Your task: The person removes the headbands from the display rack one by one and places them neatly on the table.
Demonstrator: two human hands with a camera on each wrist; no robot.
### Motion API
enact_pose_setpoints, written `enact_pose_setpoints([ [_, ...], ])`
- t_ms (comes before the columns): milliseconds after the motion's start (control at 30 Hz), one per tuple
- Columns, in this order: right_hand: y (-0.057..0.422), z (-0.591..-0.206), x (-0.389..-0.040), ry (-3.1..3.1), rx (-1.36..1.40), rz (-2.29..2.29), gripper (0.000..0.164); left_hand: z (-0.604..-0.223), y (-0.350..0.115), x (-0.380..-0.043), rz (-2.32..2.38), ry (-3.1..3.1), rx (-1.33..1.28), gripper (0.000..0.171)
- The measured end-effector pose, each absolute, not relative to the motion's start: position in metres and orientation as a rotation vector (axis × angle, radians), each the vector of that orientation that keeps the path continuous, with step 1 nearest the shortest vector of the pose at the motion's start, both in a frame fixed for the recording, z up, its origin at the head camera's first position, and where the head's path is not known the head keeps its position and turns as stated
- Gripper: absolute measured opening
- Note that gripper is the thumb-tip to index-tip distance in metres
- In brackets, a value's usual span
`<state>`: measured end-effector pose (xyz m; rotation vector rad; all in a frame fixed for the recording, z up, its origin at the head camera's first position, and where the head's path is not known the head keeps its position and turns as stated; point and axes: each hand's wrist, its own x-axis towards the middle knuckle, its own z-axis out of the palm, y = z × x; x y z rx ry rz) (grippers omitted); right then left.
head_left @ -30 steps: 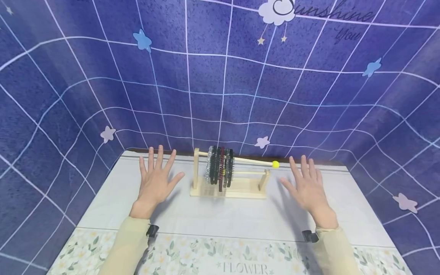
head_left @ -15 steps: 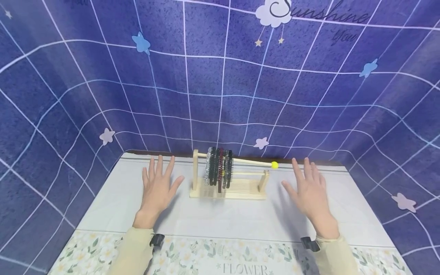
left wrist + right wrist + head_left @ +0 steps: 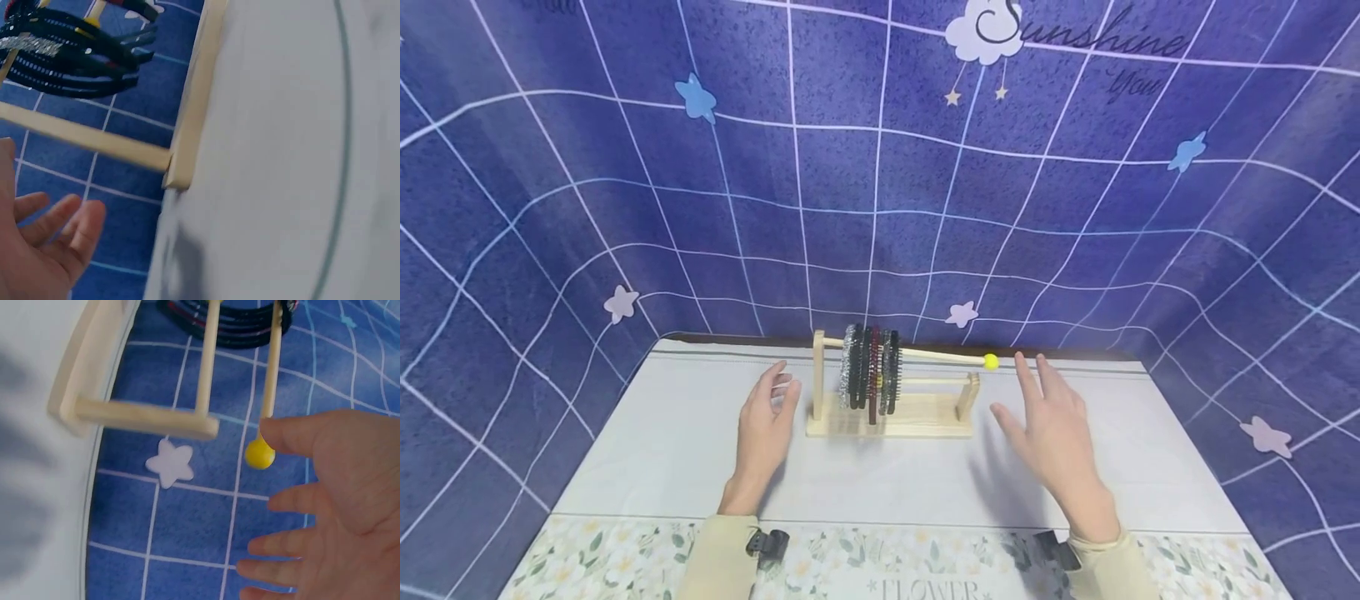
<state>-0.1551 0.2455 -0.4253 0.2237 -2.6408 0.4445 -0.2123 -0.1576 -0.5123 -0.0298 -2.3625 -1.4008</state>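
Observation:
Several headbands (image 3: pixel 854 371), black, silvery and dark red, hang together on the upper rod of a pale wooden stand (image 3: pixel 932 410). That rod ends at the right in a yellow ball (image 3: pixel 991 362); a second rod runs below it. My left hand (image 3: pixel 763 433) is left of the stand's tall post, apart from it, with its fingers loosely bent and nothing held. To the right of the stand my right hand (image 3: pixel 1054 429) holds nothing, its fingers spread. In the right wrist view the thumb (image 3: pixel 294 432) overlaps the rod near the ball; contact is unclear.
The stand rests on a white table (image 3: pixel 685 433) with a floral front strip (image 3: pixel 820 554). A blue gridded cloth with stars (image 3: pixel 850 208) rises behind the table and along both sides.
Both hands have moved toward the stand. The left hand has turned and its spread fingers have drawn together and bent. The headbands remain on the stand.

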Motion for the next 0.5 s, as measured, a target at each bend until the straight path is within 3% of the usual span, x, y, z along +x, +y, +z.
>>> enact_pose_setpoints([
  [233,0.223,-0.421,-0.152,-2.475,0.239,0.522,0.067,-0.528,-0.138,-0.215,-1.639,-2.221,0.004,0.052],
  [500,0.194,-0.424,-0.155,-2.332,0.302,0.687,0.041,-0.539,-0.125,-0.217,-1.785,-2.138,0.039,0.052],
])
